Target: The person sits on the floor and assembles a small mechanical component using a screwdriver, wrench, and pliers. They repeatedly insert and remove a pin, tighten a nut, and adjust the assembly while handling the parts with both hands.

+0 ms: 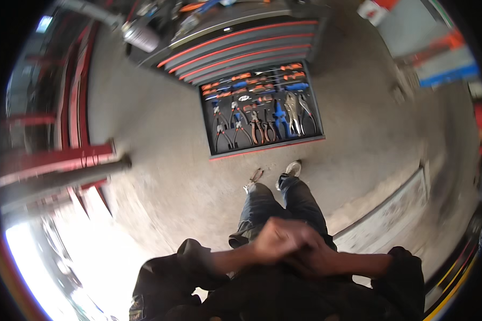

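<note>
My left hand (278, 239) and my right hand (317, 258) come together in front of my body, the left one partly over the right. Both are smeared by motion, and I cannot make out their fingers or anything between them. Ahead of my feet an open tool drawer (210, 147) holds pliers (257, 127), locking pliers (292, 113), a blue-handled tool (281, 119) and several orange-and-black screwdrivers (292, 67) in a dark tray. What looks like a pair of pliers (257, 174) lies on the floor beside my left shoe (248, 187).
The dark tool cabinet (241, 51) with red-edged drawers stands beyond the open drawer, more tools on its top. A spray can (140, 36) is at its left corner. Red metal framework (69, 155) rises at left. A metal floor plate (385, 214) lies at right.
</note>
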Demonstrator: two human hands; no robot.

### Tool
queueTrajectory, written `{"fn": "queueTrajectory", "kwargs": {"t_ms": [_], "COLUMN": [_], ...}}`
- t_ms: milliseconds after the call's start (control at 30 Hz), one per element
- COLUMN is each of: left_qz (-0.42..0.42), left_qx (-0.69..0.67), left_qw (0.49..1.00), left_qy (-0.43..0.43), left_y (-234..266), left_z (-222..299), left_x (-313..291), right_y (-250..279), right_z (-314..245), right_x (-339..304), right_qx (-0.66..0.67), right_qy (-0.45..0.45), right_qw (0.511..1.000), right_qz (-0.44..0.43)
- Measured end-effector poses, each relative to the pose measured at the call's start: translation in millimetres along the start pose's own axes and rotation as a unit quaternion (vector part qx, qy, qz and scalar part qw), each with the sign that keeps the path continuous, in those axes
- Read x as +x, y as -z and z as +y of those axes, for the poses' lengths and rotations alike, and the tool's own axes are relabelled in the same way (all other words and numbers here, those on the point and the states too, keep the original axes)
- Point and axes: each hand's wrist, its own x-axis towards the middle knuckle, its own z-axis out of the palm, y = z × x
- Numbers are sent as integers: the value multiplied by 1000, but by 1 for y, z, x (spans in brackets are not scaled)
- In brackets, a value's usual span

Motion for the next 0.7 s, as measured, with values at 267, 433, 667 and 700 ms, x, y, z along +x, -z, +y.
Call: {"fn": "queueTrajectory", "kwargs": {"t_ms": [267,433,667,700], "left_qz": [396,530,609,620], "left_qx": [-203,-155,-285,-323], "left_qw": [884,818,717,696], "left_qy": [-140,-161,-181,-164], "left_y": [-32,-73,-69,-68], "left_z": [-49,-131,-290,-319], "left_x": [-85,-146,-202,-209], "right_y": [7,-79,-162,-172], "right_z": [-1,33,137,168], "right_x": [63,30,3,5], "right_qx": [338,291,11,-3], "right_qy": [-236,-304,-226,-185], "right_qw": [893,844,839,832], "right_qz": [-180,-332,-495,-524]}}
